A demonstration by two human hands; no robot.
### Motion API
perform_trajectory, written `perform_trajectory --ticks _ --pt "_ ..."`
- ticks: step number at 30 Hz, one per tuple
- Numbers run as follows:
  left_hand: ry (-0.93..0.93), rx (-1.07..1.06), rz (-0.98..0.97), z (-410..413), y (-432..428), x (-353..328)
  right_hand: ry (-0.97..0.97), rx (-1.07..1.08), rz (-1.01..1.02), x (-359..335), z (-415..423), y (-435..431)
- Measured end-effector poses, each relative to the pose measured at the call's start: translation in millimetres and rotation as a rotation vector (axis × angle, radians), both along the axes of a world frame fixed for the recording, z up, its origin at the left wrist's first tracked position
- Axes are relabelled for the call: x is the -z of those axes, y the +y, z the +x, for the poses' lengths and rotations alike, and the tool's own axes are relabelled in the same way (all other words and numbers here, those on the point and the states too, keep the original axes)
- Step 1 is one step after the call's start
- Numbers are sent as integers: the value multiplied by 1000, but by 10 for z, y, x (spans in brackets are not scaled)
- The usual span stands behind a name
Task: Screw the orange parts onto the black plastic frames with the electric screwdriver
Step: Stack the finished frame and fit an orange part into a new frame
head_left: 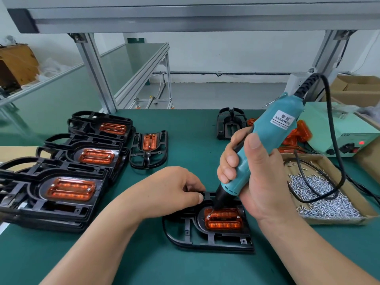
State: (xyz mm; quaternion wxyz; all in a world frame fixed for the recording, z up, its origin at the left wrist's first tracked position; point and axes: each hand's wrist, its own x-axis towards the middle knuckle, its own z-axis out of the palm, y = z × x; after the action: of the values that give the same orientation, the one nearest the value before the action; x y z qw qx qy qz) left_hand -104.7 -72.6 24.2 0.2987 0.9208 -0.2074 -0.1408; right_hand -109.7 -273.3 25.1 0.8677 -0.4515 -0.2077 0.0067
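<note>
Orange part [223, 219] sits in the black frame [205, 241] at front centre of the green mat [185, 140], bit tip on its left screw [208, 215]; right screw [238, 217] looks already in. Right hand [253, 177] wraps the electric screwdriver [265, 145] low on the barrel, probably for downforce. Left hand [174, 188] pinches the frame's far edge, likely to stop it rotating under torque.

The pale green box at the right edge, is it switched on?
It looks on: a small red lamp glows on the front of the pale green box.
</note>
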Motion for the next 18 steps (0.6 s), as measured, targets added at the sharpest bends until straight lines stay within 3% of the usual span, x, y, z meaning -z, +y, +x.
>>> perform_trajectory --ticks 18 --pt "34 -37 -32 -62 -17 -53 -174 -130 -411 -197 38 344"
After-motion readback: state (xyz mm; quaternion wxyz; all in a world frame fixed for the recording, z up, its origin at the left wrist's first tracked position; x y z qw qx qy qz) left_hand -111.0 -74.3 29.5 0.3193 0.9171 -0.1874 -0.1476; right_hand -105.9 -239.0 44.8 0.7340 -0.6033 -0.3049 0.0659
